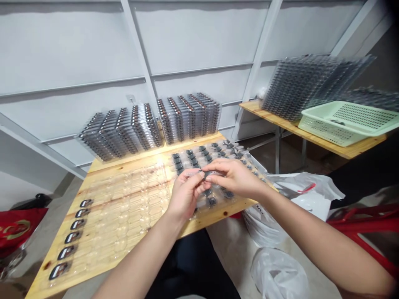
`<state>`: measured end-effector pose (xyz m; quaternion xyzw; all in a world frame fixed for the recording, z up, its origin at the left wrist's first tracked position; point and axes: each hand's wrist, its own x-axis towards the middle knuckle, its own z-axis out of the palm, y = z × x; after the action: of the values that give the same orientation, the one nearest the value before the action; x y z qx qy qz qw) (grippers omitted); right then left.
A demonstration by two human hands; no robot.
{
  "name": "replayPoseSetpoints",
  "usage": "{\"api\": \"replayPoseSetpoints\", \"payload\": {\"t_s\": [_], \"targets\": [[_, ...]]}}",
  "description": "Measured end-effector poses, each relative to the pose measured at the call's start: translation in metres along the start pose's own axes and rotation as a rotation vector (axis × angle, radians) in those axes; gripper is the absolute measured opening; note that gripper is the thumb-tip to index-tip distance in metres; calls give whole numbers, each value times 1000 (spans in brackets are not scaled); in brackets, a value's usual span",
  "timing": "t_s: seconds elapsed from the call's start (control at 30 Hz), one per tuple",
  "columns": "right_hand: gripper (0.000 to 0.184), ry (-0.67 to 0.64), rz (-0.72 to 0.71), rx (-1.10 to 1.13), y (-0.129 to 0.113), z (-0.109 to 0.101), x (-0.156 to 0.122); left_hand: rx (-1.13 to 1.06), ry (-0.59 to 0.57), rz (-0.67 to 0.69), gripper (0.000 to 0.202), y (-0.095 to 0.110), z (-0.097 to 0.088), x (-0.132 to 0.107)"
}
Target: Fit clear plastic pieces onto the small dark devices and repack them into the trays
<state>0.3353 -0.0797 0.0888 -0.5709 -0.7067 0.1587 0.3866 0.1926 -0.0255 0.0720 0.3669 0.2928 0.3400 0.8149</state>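
Observation:
My left hand point(184, 194) and my right hand point(234, 177) meet above the wooden table point(124, 164), fingers pinched together on one small dark part point(206, 174) held between them. Beneath them lies a clear tray point(218, 155) filled with several small dark parts. To the left lies a larger clear blister tray point(131, 203), with a column of several black-and-silver pieces point(72, 237) in its leftmost pockets and the other pockets bare.
Stacks of filled clear trays point(149, 124) lean against the white wall at the table's back. A second wooden table point(311, 137) at right carries more tray stacks and a pale green basket point(346, 122). White plastic bags point(280, 232) lie on the floor at right.

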Motion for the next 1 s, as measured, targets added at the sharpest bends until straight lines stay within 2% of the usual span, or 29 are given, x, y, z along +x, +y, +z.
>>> {"api": "replayPoseSetpoints", "payload": {"t_s": [0.2,0.43,0.57,0.67,0.83,1.0], "targets": [[22,4,28,122,-14,4,4,-20,-41,33,22,13,-8,-17],[28,-77,110,387,-38,5,11,3,-151,248,37,16,-23,-27],[26,-83,60,351,-48,5,15,7,-140,321,31,21,-26,-30],[21,-39,-1,223,-53,7,18,-3,-117,352,29,25,-26,-31],[15,84,-50,109,-56,12,21,-38,-80,343,32,31,-27,-31],[19,63,-122,131,-54,11,23,-86,-118,324,30,39,-28,-30]]}}
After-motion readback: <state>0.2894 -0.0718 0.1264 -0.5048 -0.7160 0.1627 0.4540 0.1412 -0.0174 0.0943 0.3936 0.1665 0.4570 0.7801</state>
